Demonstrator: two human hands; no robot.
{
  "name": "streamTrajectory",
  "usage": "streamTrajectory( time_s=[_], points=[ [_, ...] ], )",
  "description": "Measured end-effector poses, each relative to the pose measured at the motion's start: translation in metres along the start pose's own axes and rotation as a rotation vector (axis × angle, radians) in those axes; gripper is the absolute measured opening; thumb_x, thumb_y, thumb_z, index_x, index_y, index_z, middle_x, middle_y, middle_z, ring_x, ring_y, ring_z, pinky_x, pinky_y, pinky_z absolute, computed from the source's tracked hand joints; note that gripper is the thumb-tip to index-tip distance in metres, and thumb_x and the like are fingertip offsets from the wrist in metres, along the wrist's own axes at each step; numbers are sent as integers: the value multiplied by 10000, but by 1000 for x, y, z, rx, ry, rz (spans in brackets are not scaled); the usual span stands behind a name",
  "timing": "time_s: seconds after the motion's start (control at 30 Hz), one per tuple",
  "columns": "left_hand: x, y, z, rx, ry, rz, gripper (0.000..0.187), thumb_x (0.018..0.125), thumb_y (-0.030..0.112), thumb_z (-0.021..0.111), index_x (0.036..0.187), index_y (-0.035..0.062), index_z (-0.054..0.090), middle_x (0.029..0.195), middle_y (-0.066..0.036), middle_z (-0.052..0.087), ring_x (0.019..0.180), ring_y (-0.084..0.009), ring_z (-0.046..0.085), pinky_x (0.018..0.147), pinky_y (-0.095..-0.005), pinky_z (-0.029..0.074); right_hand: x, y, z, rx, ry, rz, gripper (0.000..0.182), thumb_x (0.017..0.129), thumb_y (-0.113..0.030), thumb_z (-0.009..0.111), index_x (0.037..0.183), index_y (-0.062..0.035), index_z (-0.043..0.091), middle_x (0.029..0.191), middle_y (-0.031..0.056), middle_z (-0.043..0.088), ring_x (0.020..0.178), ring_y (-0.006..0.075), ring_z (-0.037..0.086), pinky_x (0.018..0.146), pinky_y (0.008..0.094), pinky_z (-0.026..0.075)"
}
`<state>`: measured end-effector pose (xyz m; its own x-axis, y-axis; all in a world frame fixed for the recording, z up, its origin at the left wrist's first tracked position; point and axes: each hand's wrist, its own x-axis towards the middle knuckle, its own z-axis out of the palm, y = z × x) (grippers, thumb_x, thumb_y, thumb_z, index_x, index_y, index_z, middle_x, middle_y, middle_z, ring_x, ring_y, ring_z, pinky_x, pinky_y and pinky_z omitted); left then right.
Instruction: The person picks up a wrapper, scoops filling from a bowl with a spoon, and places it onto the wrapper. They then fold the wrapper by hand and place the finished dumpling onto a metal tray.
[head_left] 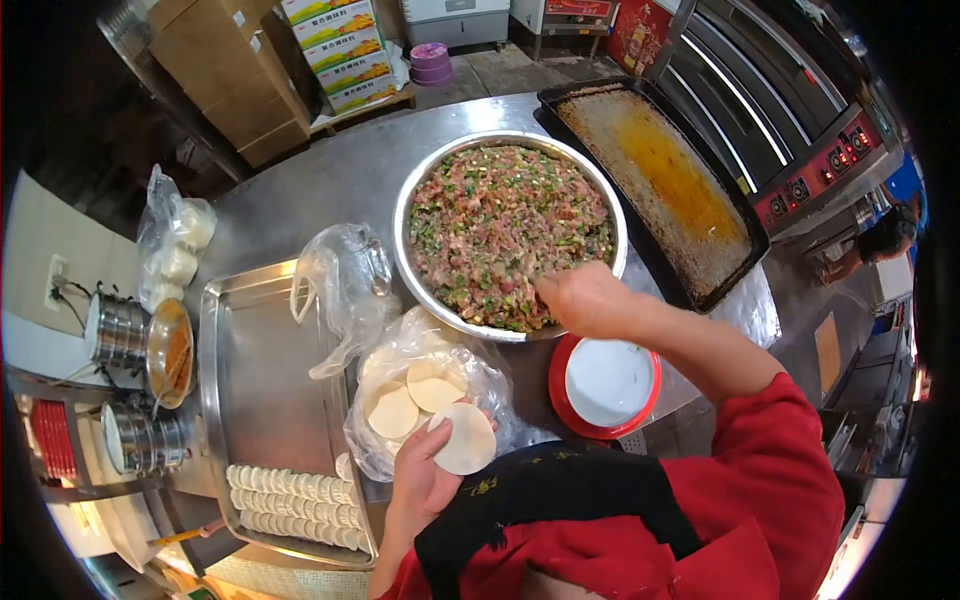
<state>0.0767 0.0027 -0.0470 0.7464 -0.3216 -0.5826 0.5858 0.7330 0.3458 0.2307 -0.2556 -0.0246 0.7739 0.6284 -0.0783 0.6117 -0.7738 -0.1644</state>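
My left hand (425, 478) holds a round dumpling wrapper (465, 440), thumb on top, just in front of my apron. Beside it, an open plastic bag (490, 385) contains more pale wrappers (392, 411). My right hand (590, 300) is closed over the near right edge of the filling; whatever its fingers grip is hidden. The chopped meat and green onion filling (510, 220) heaps up in a large steel bowl (404, 262). Rows of pleated dumplings (295, 500) line the near end of a metal tray (270, 370) at my left.
A white bowl (610, 382) with a red rim below it stands right of the wrappers. Behind it lies a greasy black baking pan (655, 170). Another plastic bag (345, 275) overlaps the tray. An oven (750, 90) stands beyond, and a person's arm (845, 265) shows far right.
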Motion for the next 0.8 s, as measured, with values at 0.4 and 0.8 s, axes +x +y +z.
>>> streamTrajectory(
  time_s=[0.4, 0.8],
  points=[
    [2, 3, -10, -56, 26, 34, 416, 905, 100, 489, 1281, -53, 397, 1138, -245, 562, 1083, -376, 552, 972, -452, 426, 59, 78, -14, 32, 340, 211, 108, 748, -134, 556, 701, -46, 596, 690, 192, 602, 681, 389, 598, 644, 486, 478],
    [5, -1, -3, -44, 2, -5, 420, 903, 113, 505, 1275, -57, 412, 1149, -237, 560, 1091, -362, 552, 968, -440, 429, 33, 27, -1, 218, 69, -61, 104, 753, -132, 557, 732, -46, 611, 635, 183, 579, 655, 383, 599, 605, 482, 469]
  ],
)
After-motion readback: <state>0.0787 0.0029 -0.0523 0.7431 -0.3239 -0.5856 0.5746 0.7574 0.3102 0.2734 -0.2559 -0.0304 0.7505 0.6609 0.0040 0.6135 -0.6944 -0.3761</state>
